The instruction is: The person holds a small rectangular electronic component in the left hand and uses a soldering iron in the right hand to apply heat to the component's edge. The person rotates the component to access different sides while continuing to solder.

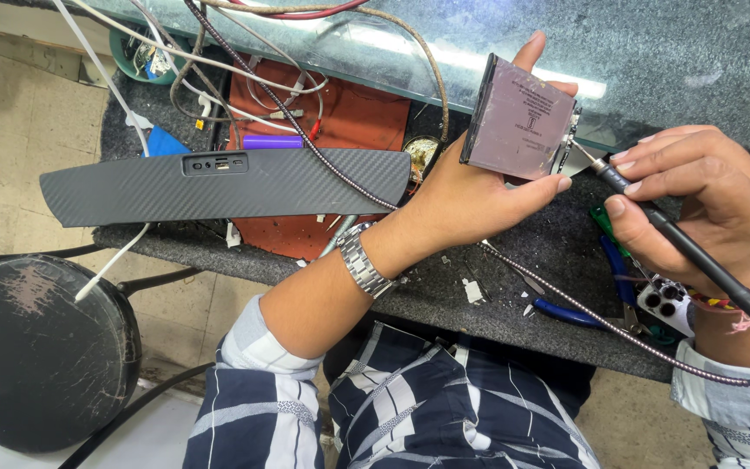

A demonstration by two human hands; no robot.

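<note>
My left hand (470, 187) holds up a flat square module (518, 120) with a mauve face and dark edge, thumb under its lower right corner and fingers behind it. My right hand (696, 195) grips a black soldering iron (653, 208) like a pen; its thin metal tip touches small parts on the module's right edge. The iron's thick black cord loops down past my right wrist. A metal watch (362, 259) sits on my left wrist.
A long dark carbon-pattern panel (219, 185) with a small port plate lies at the left of the dark bench mat (514, 287). Behind it are a red mat (349, 117), tangled cables, a braided cable, blue-handled pliers (566, 313). A round black stool (41, 352) stands lower left.
</note>
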